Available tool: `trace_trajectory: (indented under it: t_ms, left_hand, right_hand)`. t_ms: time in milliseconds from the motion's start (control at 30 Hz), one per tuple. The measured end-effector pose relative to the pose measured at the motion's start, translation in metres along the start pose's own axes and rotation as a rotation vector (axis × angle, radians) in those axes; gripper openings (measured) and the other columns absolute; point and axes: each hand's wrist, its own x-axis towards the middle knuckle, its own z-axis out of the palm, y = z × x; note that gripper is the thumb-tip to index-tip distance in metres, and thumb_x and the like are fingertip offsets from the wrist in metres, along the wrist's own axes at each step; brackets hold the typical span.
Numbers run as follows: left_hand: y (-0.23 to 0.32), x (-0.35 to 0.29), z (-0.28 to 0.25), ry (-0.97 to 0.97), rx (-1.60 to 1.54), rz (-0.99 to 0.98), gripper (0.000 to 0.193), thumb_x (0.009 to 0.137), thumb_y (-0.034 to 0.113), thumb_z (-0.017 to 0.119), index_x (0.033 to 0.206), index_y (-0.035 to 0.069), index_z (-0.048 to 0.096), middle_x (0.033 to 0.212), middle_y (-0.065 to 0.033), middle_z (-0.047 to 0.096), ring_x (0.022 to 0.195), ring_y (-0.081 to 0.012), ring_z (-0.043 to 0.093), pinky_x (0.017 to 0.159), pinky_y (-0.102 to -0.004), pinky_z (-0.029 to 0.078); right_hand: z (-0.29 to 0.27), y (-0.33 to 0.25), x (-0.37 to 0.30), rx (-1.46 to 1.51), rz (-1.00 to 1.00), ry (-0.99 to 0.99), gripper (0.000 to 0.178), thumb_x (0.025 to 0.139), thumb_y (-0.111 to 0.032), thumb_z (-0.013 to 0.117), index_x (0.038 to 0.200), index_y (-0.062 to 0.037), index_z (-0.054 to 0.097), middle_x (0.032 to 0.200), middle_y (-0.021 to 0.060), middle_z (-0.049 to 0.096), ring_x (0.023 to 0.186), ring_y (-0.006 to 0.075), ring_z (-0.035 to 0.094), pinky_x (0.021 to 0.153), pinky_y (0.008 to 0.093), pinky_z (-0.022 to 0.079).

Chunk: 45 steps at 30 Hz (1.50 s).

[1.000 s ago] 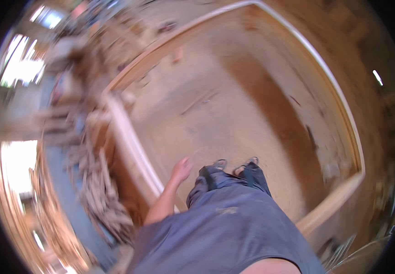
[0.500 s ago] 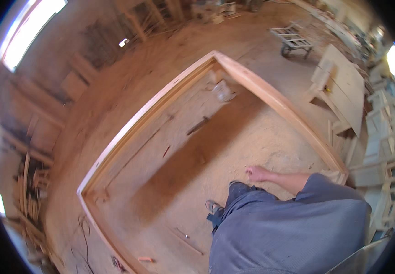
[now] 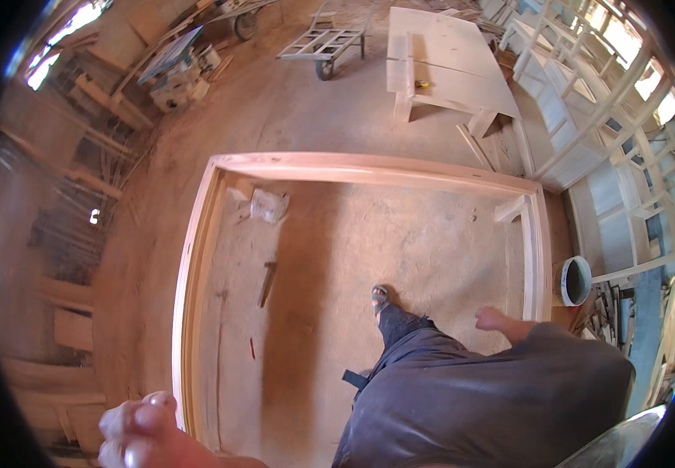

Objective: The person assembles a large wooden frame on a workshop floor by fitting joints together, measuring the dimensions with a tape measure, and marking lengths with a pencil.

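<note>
My left hand (image 3: 144, 433) is raised at the lower left, its fingers curled and closed; whether anything is inside them is hidden. It is nearest the left side of a large rectangular wooden frame (image 3: 369, 165), which surrounds the spot where I stand. On the right, my right hand (image 3: 497, 318) hangs over the floor within the frame, fingers curled in, with nothing visible in them. Inside the frame a dark hammer-like tool (image 3: 266, 285) lies on the floor. Close to it are a thin red stick (image 3: 252, 349) and a crumpled clear plastic bag (image 3: 269, 205).
Beyond the frame stand a metal handcart (image 3: 330, 43) and a low wooden table (image 3: 462, 54) bearing a small yellow tool (image 3: 422, 83). A bucket (image 3: 576, 281) sits outside the right side. Pale wooden frameworks (image 3: 579, 132) line the right; timber (image 3: 65, 292) is stacked left.
My view has turned to the right, so the table and handcart now show ahead. My left hand has come into view at the lower left. My right hand still hangs on the right.
</note>
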Motion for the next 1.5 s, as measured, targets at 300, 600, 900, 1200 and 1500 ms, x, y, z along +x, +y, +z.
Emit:
trace_trajectory:
  t_ms: [300, 600, 900, 1200, 1500]
  left_hand:
    - [-0.123, 0.119, 0.137, -0.049, -0.241, 0.231, 0.044, 0.104, 0.034, 0.053, 0.13, -0.002, 0.057, 0.124, -0.0207, 0.063, 0.113, -0.028, 0.061, 0.1, -0.0416, 0.047]
    - [-0.159, 0.18, 0.199, -0.149, -0.269, 0.227, 0.036, 0.102, 0.029, 0.057, 0.121, -0.001, 0.062, 0.114, -0.019, 0.068, 0.104, -0.0265, 0.065, 0.093, -0.0398, 0.051]
    - [-0.31, 0.168, 0.253, -0.044, -0.149, -0.05, 0.028, 0.1, 0.024, 0.062, 0.113, -0.001, 0.067, 0.104, -0.0173, 0.073, 0.095, -0.0251, 0.07, 0.087, -0.038, 0.055]
    - [-0.449, -0.208, 0.268, 0.45, -0.004, -1.706, 0.03, 0.088, 0.001, 0.057, 0.069, 0.017, 0.04, 0.064, 0.004, 0.043, 0.053, -0.0075, 0.039, 0.046, -0.0247, 0.028]
    - [-0.585, -0.077, 0.196, 0.112, 0.467, -1.381, 0.017, 0.092, 0.014, 0.066, 0.08, 0.005, 0.058, 0.072, 0.0004, 0.058, 0.065, -0.0129, 0.054, 0.059, -0.0287, 0.045]
  right_hand:
    - [-0.061, -0.055, -0.012, 0.968, 0.29, 0.405, 0.042, 0.078, -0.022, 0.074, 0.113, 0.0002, 0.071, 0.104, 0.0206, 0.073, 0.099, 0.0343, 0.071, 0.087, 0.0412, 0.056]
    - [-0.039, -0.046, -0.053, 1.049, 0.598, 0.485, 0.05, 0.079, -0.022, 0.069, 0.124, -0.0014, 0.066, 0.11, 0.0204, 0.074, 0.102, 0.0372, 0.071, 0.091, 0.0444, 0.056]
    - [-0.083, -0.028, -0.034, 1.115, 0.52, 0.195, 0.053, 0.08, -0.023, 0.071, 0.129, -0.0027, 0.064, 0.119, 0.0219, 0.072, 0.113, 0.0384, 0.067, 0.098, 0.0447, 0.053]
    - [-0.189, 0.117, 0.014, 1.05, 0.511, 0.337, 0.051, 0.081, -0.017, 0.074, 0.13, -0.0034, 0.064, 0.112, 0.0177, 0.074, 0.101, 0.0308, 0.072, 0.089, 0.0416, 0.057]
    - [-0.219, 0.24, 0.037, 0.761, 0.671, 0.242, 0.045, 0.075, -0.018, 0.074, 0.116, -0.0012, 0.07, 0.101, 0.0209, 0.075, 0.098, 0.0351, 0.072, 0.087, 0.0434, 0.057]
